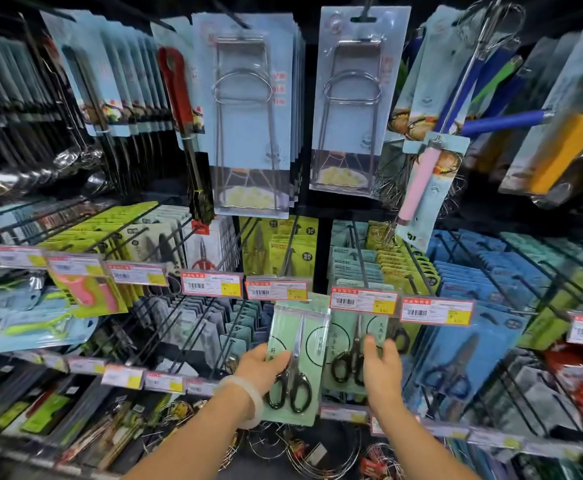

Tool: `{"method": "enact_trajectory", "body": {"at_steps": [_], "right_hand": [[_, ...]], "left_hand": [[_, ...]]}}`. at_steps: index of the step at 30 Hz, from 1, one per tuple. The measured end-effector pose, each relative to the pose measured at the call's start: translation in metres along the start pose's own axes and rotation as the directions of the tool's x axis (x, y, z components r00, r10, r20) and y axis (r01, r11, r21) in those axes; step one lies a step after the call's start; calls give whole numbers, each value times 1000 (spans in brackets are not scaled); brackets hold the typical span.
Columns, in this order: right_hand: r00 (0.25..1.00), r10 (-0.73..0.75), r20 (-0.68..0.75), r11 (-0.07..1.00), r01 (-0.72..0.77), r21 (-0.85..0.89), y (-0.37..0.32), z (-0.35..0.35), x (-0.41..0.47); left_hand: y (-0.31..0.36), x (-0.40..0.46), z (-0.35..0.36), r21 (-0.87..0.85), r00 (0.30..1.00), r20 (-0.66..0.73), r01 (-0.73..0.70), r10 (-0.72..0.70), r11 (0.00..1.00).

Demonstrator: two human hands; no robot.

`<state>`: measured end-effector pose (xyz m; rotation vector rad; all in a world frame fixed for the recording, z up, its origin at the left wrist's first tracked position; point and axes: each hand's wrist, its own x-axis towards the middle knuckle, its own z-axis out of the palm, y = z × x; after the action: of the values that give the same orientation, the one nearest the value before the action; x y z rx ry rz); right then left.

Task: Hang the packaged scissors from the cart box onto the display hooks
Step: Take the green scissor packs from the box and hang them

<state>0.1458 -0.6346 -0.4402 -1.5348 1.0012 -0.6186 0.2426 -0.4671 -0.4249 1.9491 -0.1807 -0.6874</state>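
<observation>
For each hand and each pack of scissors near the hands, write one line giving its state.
Left hand: grips the front scissors pack by its left edge.
Front scissors pack: held up, off any hook.
Right hand: fingers straight, touching the hanging pack.
Hanging scissors pack: on the display behind a price tag.

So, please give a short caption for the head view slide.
Left hand holds a green scissors pack near the display hooks; right hand touches the hanging pack.

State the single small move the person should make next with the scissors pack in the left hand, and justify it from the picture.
Probably lift the green scissors pack, gripped by the left hand, towards the hook behind the price tag. The right hand touches the matching hung pack there, seemingly steadying it.
</observation>
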Motion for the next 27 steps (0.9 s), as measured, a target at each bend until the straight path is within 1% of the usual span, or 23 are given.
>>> {"method": "enact_trajectory", "body": {"at_steps": [2, 6, 10, 14, 16, 17, 19, 20, 21, 22, 23, 24, 25, 26, 27], "right_hand": [[1000, -14, 22, 999, 15, -47, -2, 0, 0], [999, 13, 31, 998, -11, -66, -1, 0, 1], [999, 30, 23, 994, -28, -108, 7, -2, 2], [996, 91, 25, 987, -87, -137, -1, 2, 12], [989, 133, 61, 974, -119, -194, -12, 5, 21], [984, 167, 54, 964, -152, -218, -18, 5, 25], [972, 237, 0, 916, -223, -332, -24, 1, 32], [966, 257, -35, 887, -250, -388, -25, -1, 32], [968, 246, -46, 879, -243, -410, -24, -3, 29], [977, 209, -31, 908, -206, -364, -22, -5, 24], [981, 191, 24, 956, -180, -230, -19, -6, 16], [979, 181, 98, 981, -172, -91, -18, -6, 7], [963, 183, 196, 982, -186, -2, -18, -6, -4], [945, 154, 289, 987, -163, 6, -18, -4, -13], [935, 116, 336, 993, -111, -34, -16, -2, -19]], "left_hand": [[1, 1, -1, 18, 1000, -3, -9, 9, 1000], [1, 6, -3, 54, 1000, 8, -30, 30, 998], [1, 9, -6, 34, 999, 31, -21, 20, 999], [0, 12, -6, -7, 998, 52, -22, 22, 1000], [1, 14, -6, -12, 998, 57, -30, 31, 999], [1, 14, -6, -10, 998, 59, -35, 35, 999], [2, 15, -6, 0, 997, 65, -44, 44, 999], [1, 15, -5, 13, 997, 67, -47, 46, 999], [1, 16, -5, 32, 996, 72, -53, 50, 998], [1, 17, -4, 46, 996, 79, -55, 52, 997], [1, 17, -1, 48, 995, 89, -57, 52, 997], [0, 17, 1, 43, 994, 99, -60, 56, 997], [0, 17, 5, 38, 993, 106, -64, 60, 997], [0, 15, 9, 21, 992, 113, -63, 60, 998], [0, 13, 14, 6, 989, 132, -62, 61, 998]]}}
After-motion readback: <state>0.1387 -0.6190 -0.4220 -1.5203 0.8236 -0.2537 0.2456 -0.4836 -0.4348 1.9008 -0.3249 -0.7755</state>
